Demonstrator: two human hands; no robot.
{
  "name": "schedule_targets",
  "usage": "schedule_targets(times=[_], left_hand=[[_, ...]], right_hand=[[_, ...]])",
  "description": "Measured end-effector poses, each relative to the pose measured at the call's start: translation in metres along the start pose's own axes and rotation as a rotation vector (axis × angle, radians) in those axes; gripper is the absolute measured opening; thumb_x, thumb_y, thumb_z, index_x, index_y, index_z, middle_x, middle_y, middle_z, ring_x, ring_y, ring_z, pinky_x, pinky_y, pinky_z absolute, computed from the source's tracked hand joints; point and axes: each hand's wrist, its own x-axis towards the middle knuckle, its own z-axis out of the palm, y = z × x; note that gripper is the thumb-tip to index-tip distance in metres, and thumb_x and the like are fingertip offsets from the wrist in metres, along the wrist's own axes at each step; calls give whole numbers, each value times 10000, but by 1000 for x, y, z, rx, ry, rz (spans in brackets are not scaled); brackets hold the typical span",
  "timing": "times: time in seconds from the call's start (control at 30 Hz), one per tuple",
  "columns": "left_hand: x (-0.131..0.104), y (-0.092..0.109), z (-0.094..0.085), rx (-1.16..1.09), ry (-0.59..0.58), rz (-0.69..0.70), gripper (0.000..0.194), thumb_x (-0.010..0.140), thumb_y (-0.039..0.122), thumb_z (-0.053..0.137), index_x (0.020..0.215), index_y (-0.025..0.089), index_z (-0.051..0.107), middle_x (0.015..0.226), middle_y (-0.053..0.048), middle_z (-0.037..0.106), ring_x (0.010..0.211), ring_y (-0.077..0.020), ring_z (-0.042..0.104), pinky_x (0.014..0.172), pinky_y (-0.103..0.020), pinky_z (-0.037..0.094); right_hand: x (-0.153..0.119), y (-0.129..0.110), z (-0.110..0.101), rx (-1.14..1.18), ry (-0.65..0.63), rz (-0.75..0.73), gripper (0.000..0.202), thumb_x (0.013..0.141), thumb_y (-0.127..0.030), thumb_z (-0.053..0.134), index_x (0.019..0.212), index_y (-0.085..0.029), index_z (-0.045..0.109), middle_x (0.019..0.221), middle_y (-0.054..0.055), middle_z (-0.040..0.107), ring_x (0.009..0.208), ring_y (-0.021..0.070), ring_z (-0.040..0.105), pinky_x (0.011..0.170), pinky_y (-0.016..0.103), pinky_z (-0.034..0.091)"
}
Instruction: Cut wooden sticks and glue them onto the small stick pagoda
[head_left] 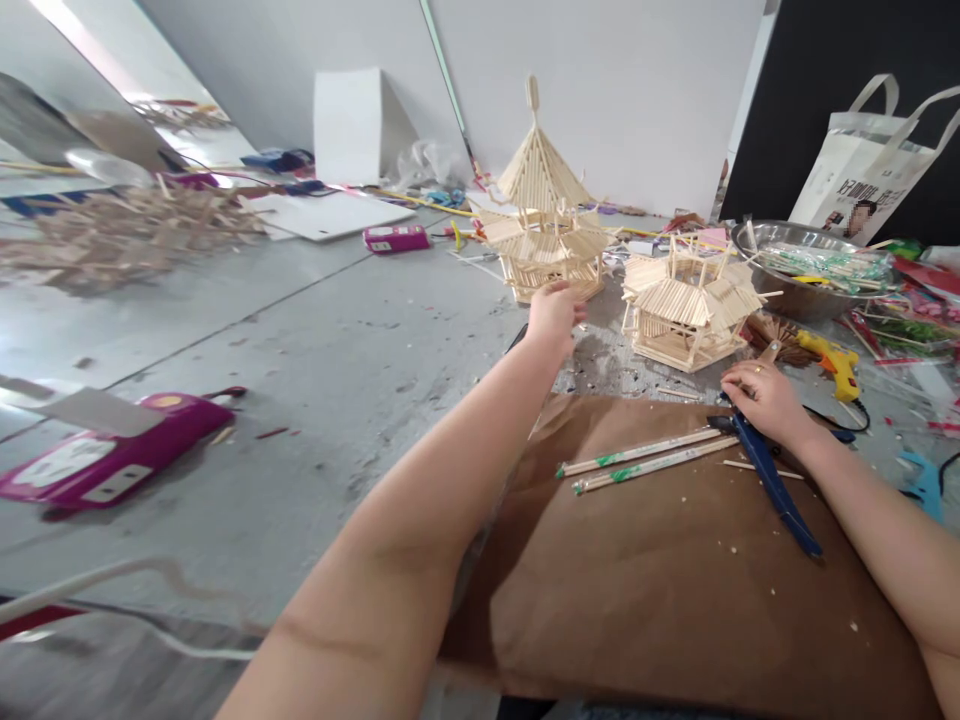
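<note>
My left hand [555,312] reaches forward, fingers loosely apart, right before the lower tier of a tall stick pagoda [553,245] with a pointed roof. Nothing shows between those fingers. Beside it stands a shorter, roofless-topped stick pavilion [688,305]. My right hand [761,395] has its fingers curled together at the upper end of blue-handled pliers [772,480]; whatever they pinch is hidden. Wrapped chopsticks [641,457] lie to the left of the pliers on brown paper [637,590].
A yellow glue gun [832,362] and a metal bowl [810,285] of wrapped sticks are at right, below a white bag [862,180]. Purple power strips [112,455] and a blurred stick pile [127,235] are at left. Cables cross the lower left.
</note>
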Motion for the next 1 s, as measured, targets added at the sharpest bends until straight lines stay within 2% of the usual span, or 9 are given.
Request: schedule_targets(times=[0.1, 0.2, 0.27, 0.37, 0.5, 0.63, 0.8, 1.0], left_hand=[[22, 9, 3, -65, 71, -68, 152, 651, 66, 502, 744, 183, 475, 599, 22, 465, 484, -108, 520, 505, -235, 431], [43, 14, 4, -182, 130, -164, 87, 742, 149, 480, 807, 202, 457, 660, 8, 445, 567, -133, 588, 532, -235, 468], [54, 16, 3, -389, 119, -247, 91, 809, 239, 430, 892, 212, 455, 701, -10, 441, 680, -157, 626, 563, -228, 484], [61, 17, 2, -567, 54, -283, 259, 860, 391, 316, 1006, 215, 437, 785, -44, 474, 776, -188, 630, 584, -259, 502], [60, 17, -2, -617, -31, -270, 486, 830, 575, 234, 974, 182, 481, 824, -73, 523, 750, -194, 614, 568, -273, 502], [56, 17, -8, -635, -88, -239, 616, 781, 682, 192, 942, 170, 496, 812, -90, 538, 729, -192, 595, 564, -269, 488], [44, 27, -9, -533, -191, -67, 650, 742, 740, 189, 954, 207, 495, 891, -97, 549, 809, -193, 603, 632, -281, 491], [23, 44, -4, -509, -298, 25, 675, 735, 746, 231, 982, 183, 512, 929, -112, 558, 923, -239, 589, 674, -311, 492]], right_hand=[[0, -2, 0, 14, -13, 17, 189, 838, -251, 465, 737, -190, 613, 803, 65, 682, 813, 194, 606, 781, 349, 457], [0, -4, -1, 35, -17, 48, 182, 838, -258, 468, 745, -198, 612, 803, 57, 680, 809, 188, 608, 765, 337, 463], [-1, -5, -1, 50, -17, 62, 174, 835, -257, 472, 750, -199, 612, 797, 55, 678, 798, 184, 611, 755, 330, 465], [-1, -4, 0, 59, -23, 81, 159, 828, -246, 482, 757, -195, 615, 798, 56, 677, 794, 183, 613, 749, 324, 464], [-2, -2, 1, 65, -38, 109, 156, 822, -239, 487, 751, -188, 617, 796, 59, 677, 791, 184, 612, 750, 323, 462], [-1, -3, 0, 97, -59, 143, 163, 820, -254, 488, 761, -188, 624, 808, 57, 680, 791, 184, 616, 752, 326, 463], [-1, -6, -1, 129, -77, 187, 184, 823, -290, 483, 789, -198, 639, 835, 55, 686, 813, 191, 624, 759, 331, 465], [-1, -7, -2, 100, -100, 182, 194, 824, -289, 467, 765, -212, 634, 835, 47, 687, 808, 191, 622, 748, 336, 466]])
